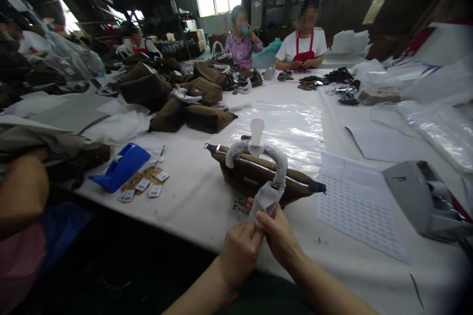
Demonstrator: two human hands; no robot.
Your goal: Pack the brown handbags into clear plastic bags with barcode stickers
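Observation:
An olive-brown handbag [254, 177] with a silver zipper and dark end tabs lies on the white table in front of me. White wrapping covers its curved handle [280, 160], and a pale plastic tag [256, 133] stands up from the handle's top. At the near end of the handle hangs a loose white wrapper [266, 199]. My left hand [242, 248] is closed on the lower edge of that wrapper. Beside it, my right hand [279, 234] pinches the same wrapper, thumb on top. Both hands touch each other, and the fingertips are partly hidden.
Left of the bag are a blue tape dispenser [127, 165] and several tags [143, 185]. Clear plastic bags [284, 118] lie behind it. A printed sheet [354, 202] and a grey device [421, 197] are to the right. Several brown bags [207, 118] are piled beyond; co-workers sit around.

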